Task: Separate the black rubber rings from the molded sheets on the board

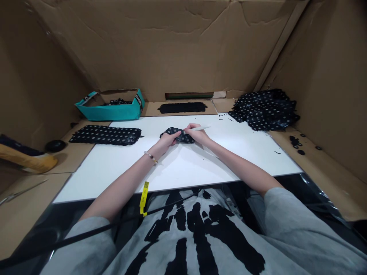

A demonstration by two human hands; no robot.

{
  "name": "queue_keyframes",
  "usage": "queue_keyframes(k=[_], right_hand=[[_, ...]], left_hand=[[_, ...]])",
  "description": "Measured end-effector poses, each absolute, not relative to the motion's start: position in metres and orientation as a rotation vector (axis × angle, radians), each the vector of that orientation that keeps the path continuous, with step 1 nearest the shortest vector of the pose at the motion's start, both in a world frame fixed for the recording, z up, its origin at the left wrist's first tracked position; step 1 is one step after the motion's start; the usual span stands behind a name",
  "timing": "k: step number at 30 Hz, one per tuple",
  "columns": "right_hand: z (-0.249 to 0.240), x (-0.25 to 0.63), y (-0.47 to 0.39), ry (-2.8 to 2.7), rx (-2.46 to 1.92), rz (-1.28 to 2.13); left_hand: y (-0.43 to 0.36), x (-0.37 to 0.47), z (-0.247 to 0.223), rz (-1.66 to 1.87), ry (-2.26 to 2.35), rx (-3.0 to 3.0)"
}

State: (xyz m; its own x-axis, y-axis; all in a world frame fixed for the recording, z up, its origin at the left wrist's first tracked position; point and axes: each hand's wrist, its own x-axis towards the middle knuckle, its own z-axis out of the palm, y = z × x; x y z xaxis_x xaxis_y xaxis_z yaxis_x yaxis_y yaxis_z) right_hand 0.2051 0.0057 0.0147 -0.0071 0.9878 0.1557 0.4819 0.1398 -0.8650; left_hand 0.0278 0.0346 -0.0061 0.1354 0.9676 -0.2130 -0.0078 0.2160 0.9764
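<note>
While teal box holds dotted pieces, left grip pinches dotted fabric, right grip clamped on white pen-like tool.

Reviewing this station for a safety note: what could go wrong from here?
1. The right hand holds a white pen-like tool close to the left hand on the dotted fabric piece; a slip might jab a finger.
2. Loose black scraps on the white board could cling to the fabric.
3. The small black rings lie loose and might get knocked away.
</note>
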Motion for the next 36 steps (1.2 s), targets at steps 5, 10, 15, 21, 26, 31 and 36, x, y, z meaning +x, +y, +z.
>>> queue_keyframes(k=[5, 10, 15, 21, 26, 31, 36], right_hand=[[0.014, 0.199, -0.004, -1.699, -1.413, 0.617], [0.015, 0.195, -0.006, -1.729, -1.444, 0.547], [0.013, 0.195, -0.002, -1.703, -1.479, 0.569], [0.010, 0.195, 0.000, -1.715, -1.443, 0.538], [0.008, 0.194, 0.002, -1.720, -1.437, 0.524], [0.011, 0.197, 0.001, -1.688, -1.377, 0.603], [0.015, 0.203, 0.005, -1.562, -1.391, 0.752]], left_hand=[[0.036, 0.024, -0.002, 0.961, 1.064, 0.979], [0.037, 0.022, 0.001, 0.925, 1.039, 0.954], [0.037, 0.022, 0.004, 0.901, 1.075, 0.932], [0.034, 0.021, 0.011, 0.863, 1.089, 0.926], [0.036, 0.021, 0.008, 0.839, 1.105, 0.963], [0.037, 0.013, 0.010, 0.778, 1.165, 1.271], [0.031, 0.004, 0.025, 0.587, 1.237, 1.629]])
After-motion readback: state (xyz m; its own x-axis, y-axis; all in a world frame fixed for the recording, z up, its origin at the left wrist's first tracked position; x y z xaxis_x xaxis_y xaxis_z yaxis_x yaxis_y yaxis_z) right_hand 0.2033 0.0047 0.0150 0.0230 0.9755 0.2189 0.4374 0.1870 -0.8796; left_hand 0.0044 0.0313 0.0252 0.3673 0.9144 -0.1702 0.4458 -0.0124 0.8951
